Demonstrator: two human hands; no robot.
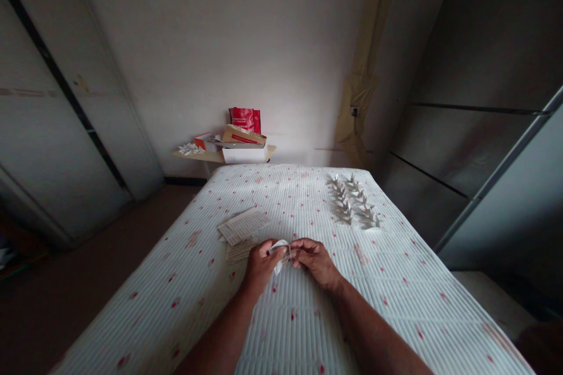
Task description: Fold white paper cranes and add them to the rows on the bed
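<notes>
Both of your hands meet over the middle of the bed [396, 304], and between them sits a small piece of white paper [280, 253], lifted just clear of the spotted cover so you can work its folds from either side. Your left hand [261, 263] curls in with fingers closed on the paper's left edge, thumb on top; your right hand [314, 259] mirrors it, fingertips pinched shut on the right edge. Each grip looks tight and small, a pinch rather than a fist. Forearms come in from below and angle toward each other, wrists level, knuckles up. Just beyond your left hand lies a stack of printed sheets [243, 226], near enough to draw from. Farther off to the right, well apart, rows of folded paper figures [354, 202] stand lined up out of the way.
</notes>
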